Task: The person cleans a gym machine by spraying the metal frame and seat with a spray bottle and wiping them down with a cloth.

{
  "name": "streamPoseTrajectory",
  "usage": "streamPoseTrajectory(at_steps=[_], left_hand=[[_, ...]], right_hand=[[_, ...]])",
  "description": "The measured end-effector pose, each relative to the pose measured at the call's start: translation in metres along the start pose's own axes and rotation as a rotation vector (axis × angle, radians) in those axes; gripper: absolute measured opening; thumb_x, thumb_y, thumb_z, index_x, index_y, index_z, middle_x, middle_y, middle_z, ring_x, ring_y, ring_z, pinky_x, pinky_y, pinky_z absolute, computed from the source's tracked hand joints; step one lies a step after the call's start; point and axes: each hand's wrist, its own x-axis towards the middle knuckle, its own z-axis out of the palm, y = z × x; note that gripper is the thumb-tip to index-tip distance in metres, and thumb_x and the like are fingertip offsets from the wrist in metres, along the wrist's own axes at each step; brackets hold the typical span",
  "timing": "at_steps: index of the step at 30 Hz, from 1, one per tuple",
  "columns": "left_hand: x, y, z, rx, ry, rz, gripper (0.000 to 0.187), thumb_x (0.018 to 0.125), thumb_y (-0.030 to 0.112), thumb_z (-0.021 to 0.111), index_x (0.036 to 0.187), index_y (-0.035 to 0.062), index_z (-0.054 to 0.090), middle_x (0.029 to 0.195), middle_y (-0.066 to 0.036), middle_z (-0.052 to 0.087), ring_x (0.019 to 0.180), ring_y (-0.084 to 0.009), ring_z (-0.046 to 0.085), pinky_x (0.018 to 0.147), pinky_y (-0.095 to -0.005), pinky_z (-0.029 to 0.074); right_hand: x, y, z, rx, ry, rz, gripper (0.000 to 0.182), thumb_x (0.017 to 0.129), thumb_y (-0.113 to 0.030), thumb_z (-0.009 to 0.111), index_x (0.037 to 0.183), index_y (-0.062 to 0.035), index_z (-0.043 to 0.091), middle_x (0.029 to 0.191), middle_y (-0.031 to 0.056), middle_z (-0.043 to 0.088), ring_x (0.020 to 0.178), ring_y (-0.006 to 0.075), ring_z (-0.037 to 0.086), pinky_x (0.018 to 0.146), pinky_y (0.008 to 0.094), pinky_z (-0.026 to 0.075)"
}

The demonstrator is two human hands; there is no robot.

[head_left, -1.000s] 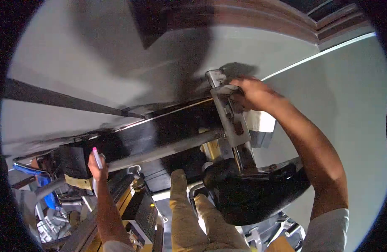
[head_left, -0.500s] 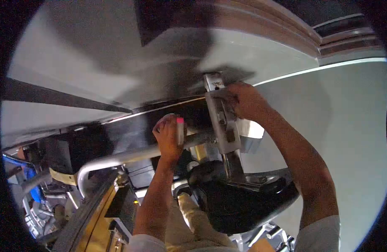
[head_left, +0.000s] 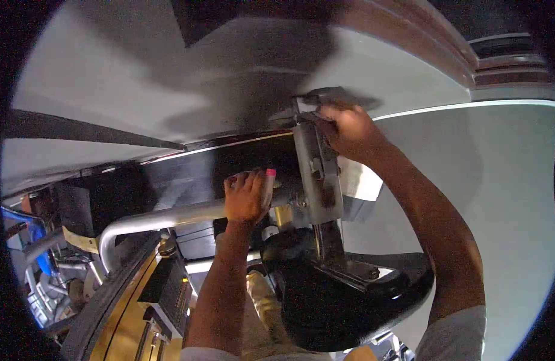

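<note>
My left hand (head_left: 246,198) is closed round a pale, narrow object with a pink tip (head_left: 269,180), most of it hidden behind my fingers. It hovers over a thick silver tube (head_left: 169,216). My right hand (head_left: 353,132), blurred by motion, reaches to the upper end of an upright metal post (head_left: 313,174) with slots and bolts. A dark grey cloth-like piece (head_left: 321,117) shows under its bent fingers, though I cannot tell its kind for sure. Below the post, a bracket joins it to a black padded seat (head_left: 344,313).
A pale wall (head_left: 247,54) rises just beyond the post, with brown trim (head_left: 410,42) at upper right. At right is a grey floor (head_left: 446,198). Left stand a black box-shaped part (head_left: 103,198), a yellowish framed machine (head_left: 121,319) and blue and silver tubing (head_left: 43,253).
My right hand has moved up along the post to its top end. My left hand has shifted slightly right and down with the pink-tipped object. The view has tilted a little.
</note>
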Motion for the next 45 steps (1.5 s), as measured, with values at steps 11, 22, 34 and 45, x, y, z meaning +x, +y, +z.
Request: streamPoseTrajectory(at_steps=[11, 22, 34, 45], left_hand=[[0.009, 0.005, 0.008, 0.114, -0.170, -0.220, 0.083, 0.068, 0.034, 0.079, 0.140, 0.0171, 0.040, 0.143, -0.003, 0.045, 0.125, -0.0300, 0.045, 0.104, -0.0588, 0.032], [0.013, 0.012, -0.004, 0.112, -0.104, -0.223, 0.085, 0.063, 0.037, 0.084, 0.136, 0.0174, 0.045, 0.133, -0.005, 0.054, 0.122, -0.0318, 0.048, 0.099, -0.0568, 0.035], [0.012, 0.008, -0.001, 0.118, -0.109, -0.222, 0.082, 0.063, 0.036, 0.083, 0.134, 0.0171, 0.046, 0.132, -0.003, 0.054, 0.120, -0.0325, 0.051, 0.094, -0.0565, 0.039], [0.013, 0.013, 0.002, 0.144, -0.035, -0.206, 0.077, 0.067, 0.036, 0.079, 0.135, 0.0201, 0.046, 0.130, -0.003, 0.056, 0.118, -0.0300, 0.052, 0.094, -0.0556, 0.040]], right_hand=[[-0.032, 0.004, -0.007, -0.143, -0.137, -0.050, 0.027, 0.085, -0.009, 0.059, 0.111, -0.0008, 0.062, 0.105, 0.0221, 0.062, 0.101, 0.0382, 0.062, 0.091, 0.0458, 0.051], [-0.072, -0.012, 0.000, -0.039, -0.260, -0.036, 0.033, 0.078, -0.007, 0.061, 0.110, -0.0033, 0.061, 0.118, 0.0190, 0.059, 0.110, 0.0378, 0.058, 0.098, 0.0461, 0.048], [-0.121, -0.029, 0.003, 0.075, -0.534, -0.070, 0.026, 0.078, -0.012, 0.065, 0.104, -0.0048, 0.061, 0.100, 0.0141, 0.056, 0.097, 0.0313, 0.060, 0.084, 0.0437, 0.053], [-0.133, 0.003, 0.012, 0.284, -0.175, 0.049, 0.021, 0.078, -0.011, 0.064, 0.097, -0.0037, 0.064, 0.093, 0.0146, 0.061, 0.090, 0.0336, 0.062, 0.084, 0.0433, 0.051]])
